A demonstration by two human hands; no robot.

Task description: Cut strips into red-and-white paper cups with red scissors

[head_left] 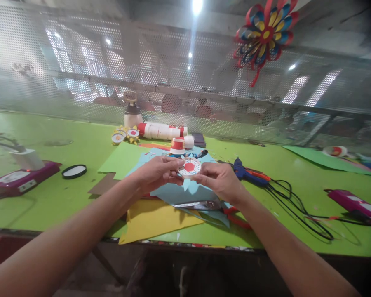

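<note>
Between my two hands is a round paper disc point(194, 161), white with blue dots and a red centre, with pale blue paper points at its edge. My left hand point(159, 170) pinches it from the left, and my right hand point(219, 178) grips the opposite side. Beneath them lie light blue paper sheets point(170, 193) and a yellow sheet point(160, 222). Scissors with red handles point(237, 218) rest on the paper near my right wrist. Just behind the disc stands a red and white paper cup point(177, 146).
A blue glue gun point(249, 174) with black cables lies at the right. Stacked paper cups point(162, 131), yellow-petalled discs point(132, 133) and a jug point(132, 113) stand at the back. Purple power strips point(24, 179) sit at both sides. A paper flower point(266, 35) hangs above.
</note>
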